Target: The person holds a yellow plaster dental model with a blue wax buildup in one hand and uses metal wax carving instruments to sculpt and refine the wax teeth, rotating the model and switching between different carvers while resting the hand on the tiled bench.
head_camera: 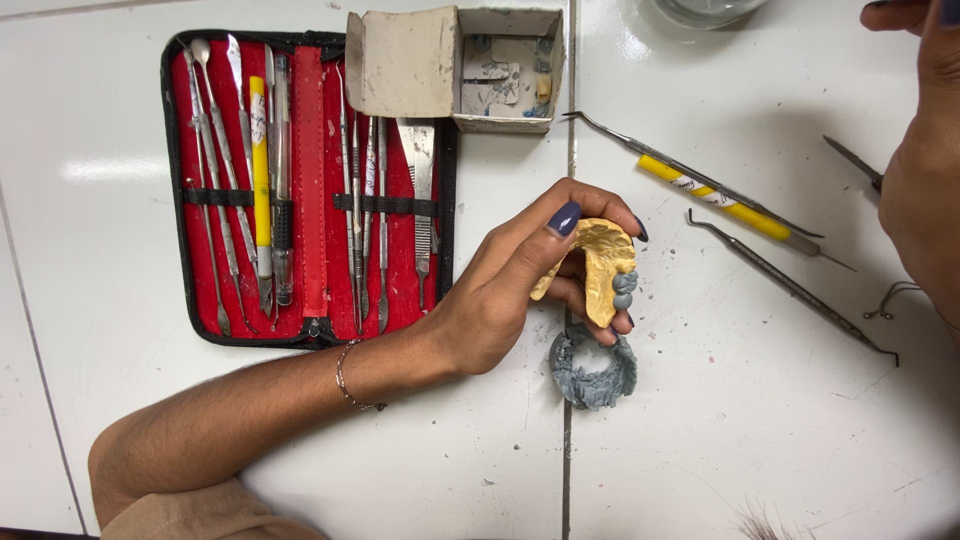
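A: Head view, nearest first?
B: Right hand (925,170) loomed at the frame edge, grip not readable. Left hand (520,285) clenched the yellow dental cast (607,265), thumb on top.
A: Cast's axis?
B: Ran away from the palm; grey wax arch (593,372) lay just below the fingertips (622,322), left hand nearer.

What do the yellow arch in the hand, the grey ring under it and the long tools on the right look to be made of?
The yellow arch looks like matte dental stone or plaster: chalky, rough-edged, no shine. The grey ring looks like soft wax or putty, going by its lumpy, hand-pressed surface, though the picture leaves that open. The two tools look like polished steel: thin, grey, glinting; one has a yellow band, perhaps plastic.
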